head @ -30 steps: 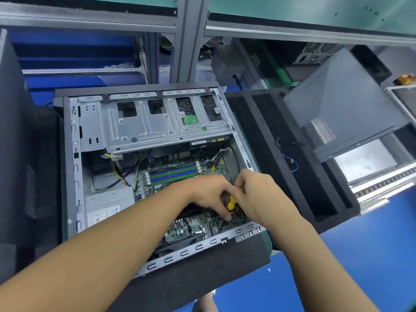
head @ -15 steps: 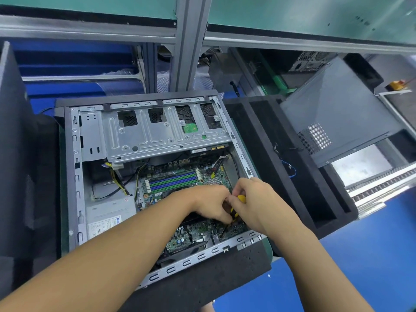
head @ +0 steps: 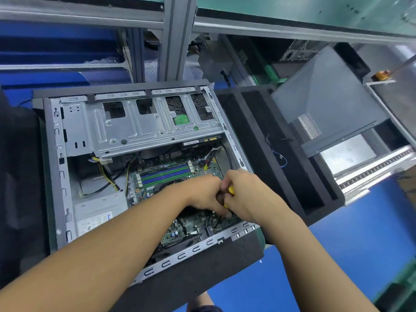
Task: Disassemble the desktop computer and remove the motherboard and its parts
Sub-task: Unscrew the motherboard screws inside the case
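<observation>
The open desktop case (head: 56, 176) lies on its side in front of me, its green motherboard (head: 171, 172) exposed with blue and green memory slots. Both hands meet over the board's right part. My right hand (head: 249, 194) grips a yellow-handled screwdriver (head: 231, 190) whose shaft points down at the board near the case's lower right corner. My left hand (head: 202, 194) has its fingers curled round the same tool, just below the handle. The tip is hidden by the fingers.
A metal drive cage (head: 144, 129) spans the case's upper part. A power supply (head: 99, 212) with yellow and black cables sits at lower left. A black foam tray (head: 265, 154) with slots lies to the right, and the removed grey side panel (head: 326, 104) leans beyond it.
Both hands have shifted slightly up and right over the board, still holding the screwdriver. The view has tilted a little.
</observation>
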The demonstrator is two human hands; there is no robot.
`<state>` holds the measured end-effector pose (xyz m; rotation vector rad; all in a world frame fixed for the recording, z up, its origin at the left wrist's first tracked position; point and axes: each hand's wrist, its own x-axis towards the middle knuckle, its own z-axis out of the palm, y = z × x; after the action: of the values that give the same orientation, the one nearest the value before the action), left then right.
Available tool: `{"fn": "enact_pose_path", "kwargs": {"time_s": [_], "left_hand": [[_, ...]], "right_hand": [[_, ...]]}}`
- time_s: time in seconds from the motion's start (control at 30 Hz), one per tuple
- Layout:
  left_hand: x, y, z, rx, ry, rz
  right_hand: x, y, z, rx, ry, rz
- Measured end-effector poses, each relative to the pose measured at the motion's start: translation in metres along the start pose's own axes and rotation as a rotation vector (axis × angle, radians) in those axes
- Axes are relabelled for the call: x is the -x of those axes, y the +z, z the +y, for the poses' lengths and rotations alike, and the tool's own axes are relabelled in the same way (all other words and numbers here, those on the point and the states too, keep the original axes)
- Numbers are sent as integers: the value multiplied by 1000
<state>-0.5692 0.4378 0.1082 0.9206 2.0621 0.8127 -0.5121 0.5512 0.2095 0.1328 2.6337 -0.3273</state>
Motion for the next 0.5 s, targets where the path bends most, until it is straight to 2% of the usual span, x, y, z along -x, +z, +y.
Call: {"fn": "enact_pose_path", "kwargs": {"time_s": [0.17,0.3,0.5], "left_hand": [[4,-4,2,70,81,2],[4,-5,3,-7,64,-19],[2,-7,2,9,38,11]], "right_hand": [[3,6,-5,103,66,151],[3,-1,-5,79,3,71],[3,-6,-2,16,-22,-46]]}}
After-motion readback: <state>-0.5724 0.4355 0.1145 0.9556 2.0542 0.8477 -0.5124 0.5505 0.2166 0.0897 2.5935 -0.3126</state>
